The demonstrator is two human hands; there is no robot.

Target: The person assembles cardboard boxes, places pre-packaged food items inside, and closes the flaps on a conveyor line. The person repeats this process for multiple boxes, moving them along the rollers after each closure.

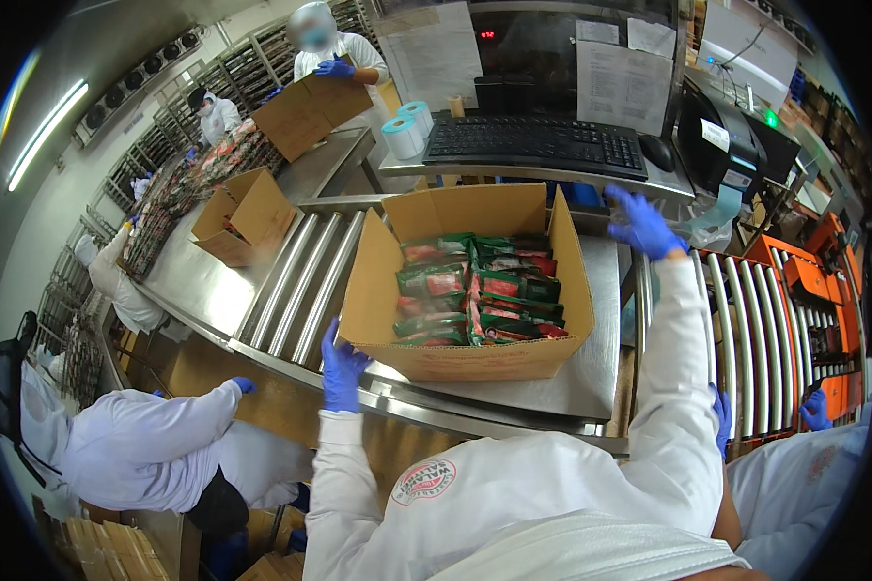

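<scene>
An open cardboard box (455, 362) stands on the metal packing surface in front of me, its flaps raised. Two rows of green and red packets (434, 283) fill it. At the box's near left corner is my left hand (342, 373), in a blue glove, fingers stretched upward beside the cardboard; whether it touches is hard to tell. Beyond the box's right side, my right hand (644, 225), also gloved in blue, reaches out with fingers apart and nothing in them. It is near the shelf edge, left of a strip of labels (719, 209) hanging from a black label printer (731, 145).
A keyboard (538, 145), mouse (656, 152) and label rolls (402, 137) sit on the shelf behind. Roller conveyors (305, 276) flank the box. A second carton (244, 218) stands left. Co-workers (165, 441) are left, behind and at right; one holds a carton (310, 114).
</scene>
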